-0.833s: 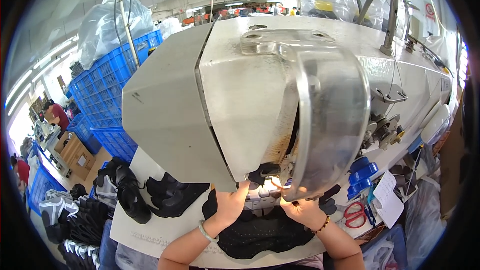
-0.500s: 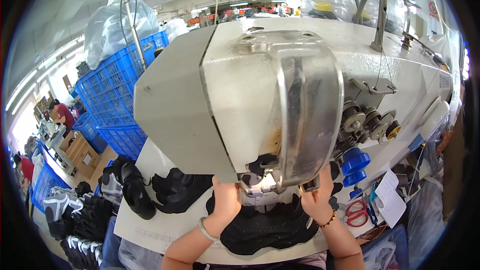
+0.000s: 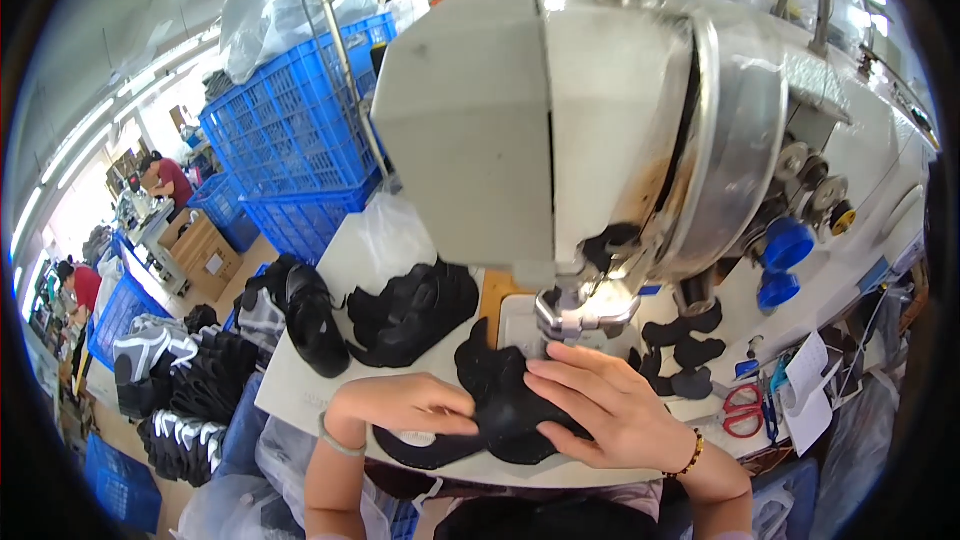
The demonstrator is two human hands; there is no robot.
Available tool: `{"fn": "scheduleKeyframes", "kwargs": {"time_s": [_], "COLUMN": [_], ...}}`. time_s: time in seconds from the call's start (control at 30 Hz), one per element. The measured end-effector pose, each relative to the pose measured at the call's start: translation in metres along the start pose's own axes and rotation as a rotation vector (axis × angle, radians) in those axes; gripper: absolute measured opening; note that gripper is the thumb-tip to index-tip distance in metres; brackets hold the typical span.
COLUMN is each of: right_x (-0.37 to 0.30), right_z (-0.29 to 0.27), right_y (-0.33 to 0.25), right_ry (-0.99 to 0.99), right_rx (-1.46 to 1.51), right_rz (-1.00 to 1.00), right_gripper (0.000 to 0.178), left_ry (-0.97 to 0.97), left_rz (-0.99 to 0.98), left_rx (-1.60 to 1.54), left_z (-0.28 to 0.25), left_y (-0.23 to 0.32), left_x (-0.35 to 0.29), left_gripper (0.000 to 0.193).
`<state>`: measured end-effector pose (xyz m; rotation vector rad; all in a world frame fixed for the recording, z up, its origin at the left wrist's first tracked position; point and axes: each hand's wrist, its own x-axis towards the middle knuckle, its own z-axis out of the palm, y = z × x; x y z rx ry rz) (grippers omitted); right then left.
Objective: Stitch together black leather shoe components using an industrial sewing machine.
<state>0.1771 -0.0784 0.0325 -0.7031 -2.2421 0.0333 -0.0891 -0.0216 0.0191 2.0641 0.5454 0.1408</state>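
A black shoe upper lies on the white sewing table in front of the sewing machine. My left hand is at the upper's left part, its fingers curled and closed on the material. Flat across the right part rests my right hand, fingers apart, the fingertips just below the lit presser foot. The upper sits on my side of the needle area. Part of it is hidden under my right hand.
Left on the table are another black upper and a black shoe. Small black pieces, red-handled scissors and paper sheets lie right. Blue crates and stacked uppers stand left; people work farther back.
The upper has come out from under the machine head toward me and been turned or folded. Both hands have left the needle sides; the right now lies flat. The view has shifted left.
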Motion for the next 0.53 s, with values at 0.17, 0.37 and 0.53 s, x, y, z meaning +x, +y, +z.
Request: {"fn": "scheduleKeyframes", "kwargs": {"time_s": [0.17,0.37,0.53], "right_x": [-0.021,-0.05,-0.061], "right_z": [0.01,-0.005,-0.012], "right_y": [0.017,0.035,0.039], "right_ry": [-0.317,-0.218,-0.236], "right_rx": [0.311,0.286,0.282], "right_rz": [0.081,0.394,0.528], "right_gripper": [0.028,0.023,0.023], "left_ry": [-0.135,0.328,0.778], "left_rz": [-0.102,-0.203,0.088], "left_rx": [-0.102,-0.476,0.288], "left_z": [0.005,0.014,0.03], "left_y": [0.021,0.007,0.005], "left_x": [0.026,0.039,0.048], "left_gripper": [0.02,0.055,0.025]}}
